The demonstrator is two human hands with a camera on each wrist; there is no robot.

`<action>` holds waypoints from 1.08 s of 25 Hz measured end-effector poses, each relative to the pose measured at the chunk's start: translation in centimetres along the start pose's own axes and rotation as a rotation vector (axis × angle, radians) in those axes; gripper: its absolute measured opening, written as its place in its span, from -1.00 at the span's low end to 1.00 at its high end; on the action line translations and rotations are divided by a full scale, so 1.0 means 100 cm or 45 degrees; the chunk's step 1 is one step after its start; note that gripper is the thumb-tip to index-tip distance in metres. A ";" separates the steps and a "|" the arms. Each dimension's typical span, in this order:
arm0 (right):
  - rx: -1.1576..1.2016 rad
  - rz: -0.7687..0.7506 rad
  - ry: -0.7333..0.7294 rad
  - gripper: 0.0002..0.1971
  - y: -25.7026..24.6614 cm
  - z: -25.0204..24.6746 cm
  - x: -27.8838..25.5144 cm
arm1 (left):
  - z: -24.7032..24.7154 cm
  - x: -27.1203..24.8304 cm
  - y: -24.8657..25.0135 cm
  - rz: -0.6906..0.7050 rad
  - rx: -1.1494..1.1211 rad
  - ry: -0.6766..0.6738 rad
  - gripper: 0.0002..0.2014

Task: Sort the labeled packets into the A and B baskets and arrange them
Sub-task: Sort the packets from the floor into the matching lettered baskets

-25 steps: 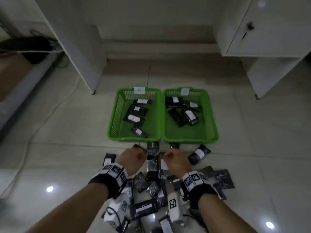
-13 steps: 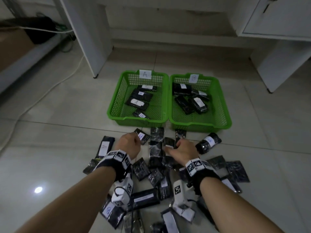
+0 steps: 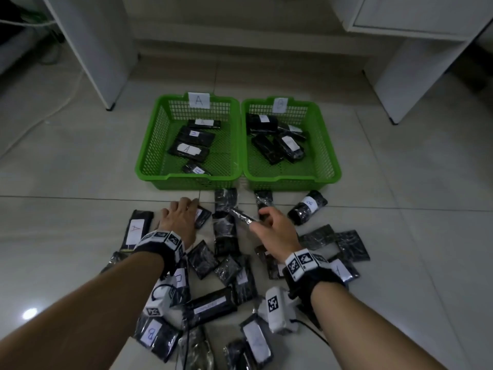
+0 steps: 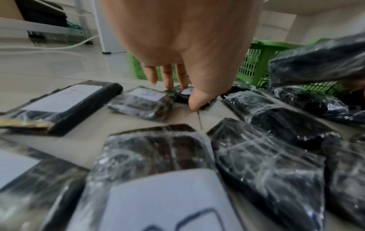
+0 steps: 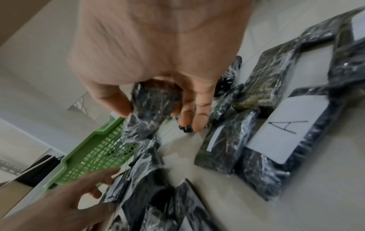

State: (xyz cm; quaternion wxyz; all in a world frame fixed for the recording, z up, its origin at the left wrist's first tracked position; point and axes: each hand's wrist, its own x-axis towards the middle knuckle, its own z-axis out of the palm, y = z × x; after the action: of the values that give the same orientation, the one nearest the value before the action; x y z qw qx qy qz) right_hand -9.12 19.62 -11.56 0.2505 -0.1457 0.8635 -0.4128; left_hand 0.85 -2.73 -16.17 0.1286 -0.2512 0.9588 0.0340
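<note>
Head view, progress: basket A point(image 3: 149, 156), upper centre of the frame, holds four black packets; basket B point(image 3: 330, 156), touching it on its right, holds about four. Judged from this, the sort is early. Most packets point(image 3: 210, 307) lie on the floor point(image 3: 80, 169) in the lower half, some label up, some label down.

Head view, left hand: left hand point(image 3: 178, 218) at centre left, palm down on a small packet point(image 3: 202, 216) just below basket A. Grip is hidden from this view.

Head view, right hand: right hand point(image 3: 277, 231) at centre, pinching a thin packet point(image 3: 240, 215) clear of the floor. Its label is not visible.

Left wrist view: left hand fingers point(image 4: 168, 78) point straight down, slightly spread, tips on the far edge of the small packet; the thumb presses its near edge. The fingers bracket it without having lifted it. Its white label is partly covered and the letter is unreadable.

Right wrist view: thin packet at frame centre, clamped between thumb and right hand fingers point(image 5: 199, 112). The two outer fingers are extended and loose. A packet marked A point(image 5: 280, 129) lies at right on the floor, and a corner of a green basket shows at lower left.

Remaining, judged: read the labels of the two packets in hand, bin them, clear the floor pile, then tidy both baskets.
</note>
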 end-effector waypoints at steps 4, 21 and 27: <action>0.213 -0.295 0.167 -0.66 -0.008 -0.022 0.002 | -0.011 0.004 0.002 -0.012 0.072 -0.010 -0.41; -0.656 -0.156 0.451 -0.71 -0.025 -0.035 0.139 | -0.088 0.098 0.012 -0.191 -0.813 0.585 -0.61; -0.927 -0.222 0.276 -0.55 -0.019 -0.037 0.135 | -0.071 0.132 0.022 -0.190 -0.611 0.118 -0.65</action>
State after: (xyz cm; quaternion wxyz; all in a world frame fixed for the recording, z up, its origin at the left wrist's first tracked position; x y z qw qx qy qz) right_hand -22.31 14.66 -12.28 0.0536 -0.2534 0.9593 -0.1122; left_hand -12.93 -7.96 -12.80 0.0233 -0.3458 0.9069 0.2396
